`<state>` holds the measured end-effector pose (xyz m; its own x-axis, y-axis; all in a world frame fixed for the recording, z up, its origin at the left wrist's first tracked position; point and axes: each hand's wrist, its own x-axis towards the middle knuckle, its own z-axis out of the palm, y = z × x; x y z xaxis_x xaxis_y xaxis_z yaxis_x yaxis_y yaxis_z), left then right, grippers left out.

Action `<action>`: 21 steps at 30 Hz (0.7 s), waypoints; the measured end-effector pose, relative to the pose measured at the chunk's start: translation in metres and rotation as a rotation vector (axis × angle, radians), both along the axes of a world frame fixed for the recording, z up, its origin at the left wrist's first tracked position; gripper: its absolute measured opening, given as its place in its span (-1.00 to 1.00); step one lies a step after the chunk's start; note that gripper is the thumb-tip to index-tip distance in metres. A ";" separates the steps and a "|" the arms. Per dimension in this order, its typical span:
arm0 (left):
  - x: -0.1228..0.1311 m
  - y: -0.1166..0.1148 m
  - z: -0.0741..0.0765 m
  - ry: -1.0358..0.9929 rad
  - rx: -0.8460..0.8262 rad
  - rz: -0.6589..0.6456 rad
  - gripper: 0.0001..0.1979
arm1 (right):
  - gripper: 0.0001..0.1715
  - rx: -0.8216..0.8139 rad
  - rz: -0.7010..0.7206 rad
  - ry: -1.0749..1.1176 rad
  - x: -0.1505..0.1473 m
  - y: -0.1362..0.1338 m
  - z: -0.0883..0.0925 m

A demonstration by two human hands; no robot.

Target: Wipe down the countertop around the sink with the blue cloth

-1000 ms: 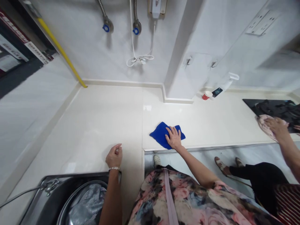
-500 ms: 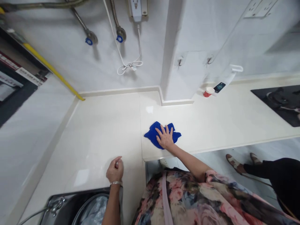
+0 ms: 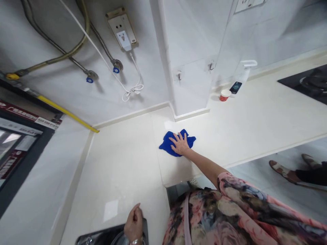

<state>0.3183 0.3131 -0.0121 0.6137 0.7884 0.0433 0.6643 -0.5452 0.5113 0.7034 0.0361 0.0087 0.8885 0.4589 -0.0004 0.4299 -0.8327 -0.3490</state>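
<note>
A blue cloth (image 3: 167, 144) lies spread, with bunched corners, on the pale countertop (image 3: 122, 163), just right of a thin seam. My right hand (image 3: 181, 145) presses flat on top of it, fingers spread apart, covering its middle. On the left, near the edge of a dark sink (image 3: 102, 234), my left hand (image 3: 134, 223) hovers or rests with its fingers curled in. Nothing shows in that hand. A bracelet circles its wrist.
Beyond the cloth, a wall pillar (image 3: 191, 88) juts out over the counter. A red and white paper cup (image 3: 224, 95) and a phone (image 3: 235, 87) stand farther right, before a black cooktop (image 3: 309, 83). A yellow pipe (image 3: 68, 114) runs down at left. Another person's feet (image 3: 283, 171) are at right.
My right hand and the cloth under it have slid a little toward the wall. My left hand has drawn back closer to the sink. The view has turned and shifted.
</note>
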 end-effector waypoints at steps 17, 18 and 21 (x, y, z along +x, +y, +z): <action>0.060 -0.027 0.002 -0.130 -0.038 0.267 -0.58 | -0.38 -0.082 -0.064 -0.252 -0.086 -0.082 -0.025; 0.061 -0.028 0.002 -0.133 -0.053 0.293 -0.57 | -0.39 -0.074 -0.062 -0.274 -0.087 -0.082 -0.026; 0.063 -0.032 0.006 -0.104 -0.065 0.352 -0.58 | -0.40 -0.024 -0.008 -0.303 -0.081 -0.074 -0.031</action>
<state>0.3817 0.2815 -0.0063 0.2993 0.9535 0.0337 0.7481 -0.2565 0.6120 0.6229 -0.0381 -0.0220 0.8534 0.4548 0.2546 0.5048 -0.8429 -0.1863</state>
